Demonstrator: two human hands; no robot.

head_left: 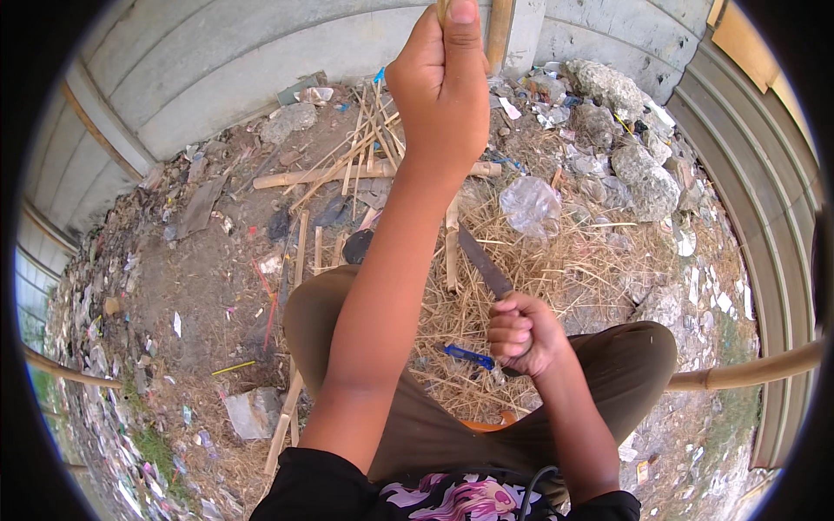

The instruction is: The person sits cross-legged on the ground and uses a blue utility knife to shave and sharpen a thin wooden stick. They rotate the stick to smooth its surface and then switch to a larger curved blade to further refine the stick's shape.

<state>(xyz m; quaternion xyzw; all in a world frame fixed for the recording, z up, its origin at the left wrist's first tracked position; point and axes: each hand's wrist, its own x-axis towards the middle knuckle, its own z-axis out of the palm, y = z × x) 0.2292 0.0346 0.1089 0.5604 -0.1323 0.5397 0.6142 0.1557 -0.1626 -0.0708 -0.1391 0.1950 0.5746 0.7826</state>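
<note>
My left hand (441, 104) is raised at the top edge, thumb up, closed on a pale bamboo strip (444, 10); only a little of it shows there. Below the forearm a bamboo strip (452, 252) points down toward my lap. Whether it is the same piece is hidden by my arm. My right hand (526, 334) is wrapped round the handle of a knife (483, 263) above my right thigh. Its dark, worn blade slants up and left, the tip close beside the lower strip. A blue cutter-like tool (469, 355) lies between my legs, left of that hand.
Straw-like shavings (556, 269) cover the ground ahead. Thin bamboo sticks (369, 139) pile over a bamboo pole (326, 174). A clear plastic bag (529, 207) and concrete chunks (647, 182) lie to the right. Another bamboo pole (747, 370) sticks out past my right knee. Walls (261, 61) stand around.
</note>
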